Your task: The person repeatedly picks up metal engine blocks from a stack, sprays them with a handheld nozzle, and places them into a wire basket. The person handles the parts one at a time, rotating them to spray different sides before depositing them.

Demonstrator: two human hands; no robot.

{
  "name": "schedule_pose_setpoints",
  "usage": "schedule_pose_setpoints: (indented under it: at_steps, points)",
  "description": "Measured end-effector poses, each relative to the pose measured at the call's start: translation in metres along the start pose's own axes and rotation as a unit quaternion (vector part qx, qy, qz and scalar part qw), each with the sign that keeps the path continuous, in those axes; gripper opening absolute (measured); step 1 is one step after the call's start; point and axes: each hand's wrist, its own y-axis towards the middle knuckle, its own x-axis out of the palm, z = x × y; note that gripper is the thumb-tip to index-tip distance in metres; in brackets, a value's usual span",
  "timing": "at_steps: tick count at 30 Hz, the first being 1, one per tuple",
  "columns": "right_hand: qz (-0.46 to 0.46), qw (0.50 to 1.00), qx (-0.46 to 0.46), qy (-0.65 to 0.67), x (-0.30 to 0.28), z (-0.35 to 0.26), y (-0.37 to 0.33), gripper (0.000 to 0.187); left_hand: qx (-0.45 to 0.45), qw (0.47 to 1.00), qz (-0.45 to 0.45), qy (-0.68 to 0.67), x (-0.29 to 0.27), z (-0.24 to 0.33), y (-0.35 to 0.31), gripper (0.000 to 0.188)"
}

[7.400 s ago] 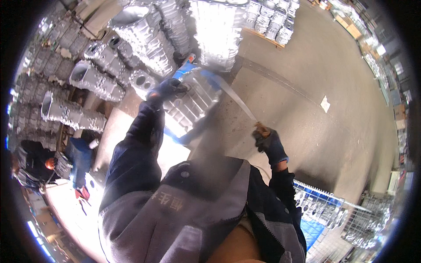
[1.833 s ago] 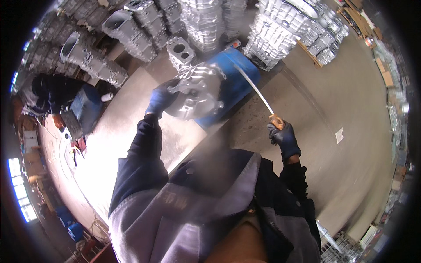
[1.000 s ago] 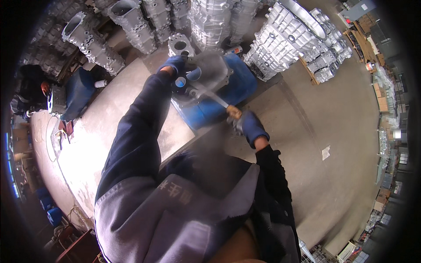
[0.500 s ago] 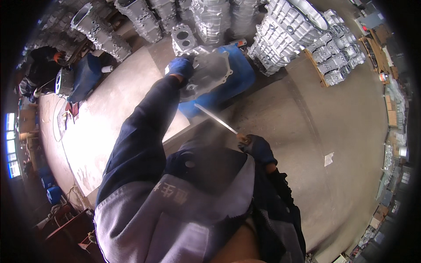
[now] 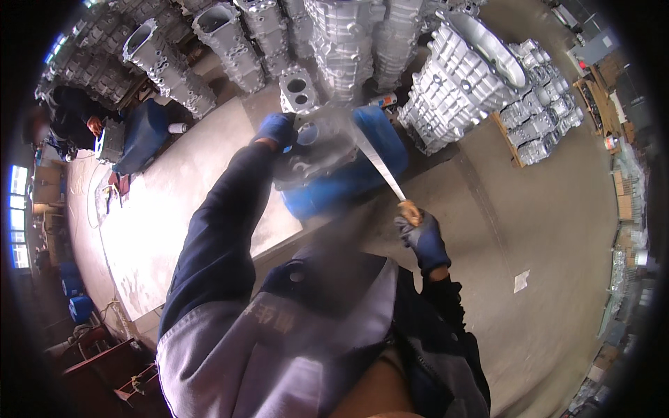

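Observation:
My right hand (image 5: 426, 240), in a dark blue glove, is closed round the wooden handle of a long flat file (image 5: 380, 166). Its pale blade slants up and away, its far end at the right rim of a grey metal housing (image 5: 327, 157). That housing is a cast part with round holes, lying tilted on a blue plastic drum (image 5: 387, 143) and blurred by motion. At its far left edge my left hand (image 5: 277, 130), gloved in blue, grips the rim; some of its fingers are hidden.
Several tall castings (image 5: 226, 45) stand behind the drum. A large ribbed housing (image 5: 456, 80) is to its right, beside stacked smaller castings (image 5: 540, 104). At far left, a person (image 5: 70, 118) works beside another blue drum (image 5: 144, 132). Brown board (image 5: 174, 202) covers the floor at left.
The housing has turned and tipped on the drum, with my left hand shifting slightly left and down. The file has swung from the near edge to the housing's right side, more upright.

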Motion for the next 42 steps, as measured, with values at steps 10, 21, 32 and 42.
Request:
schedule_pose_setpoints:
  at_steps: [10,21,32,42]
  points:
    - [-0.046,0.998,0.036,-0.026,-0.019,0.033,0.006,0.037,-0.075,0.978,0.009,-0.192,0.020,-0.112,0.021,0.031]
    - [0.022,0.927,0.207,0.312,-0.032,0.172,0.030,0.034,-0.139,0.986,0.032,0.090,0.044,-0.142,0.157,0.023]
    - [0.076,0.986,0.017,-0.147,0.032,-0.073,0.215,0.021,-0.150,0.944,0.051,-0.290,0.088,-0.171,0.189,0.042]
    - [0.028,0.930,0.028,-0.365,0.091,-0.108,0.276,0.047,-0.540,0.739,0.253,-0.313,0.167,-0.188,-0.187,0.032]
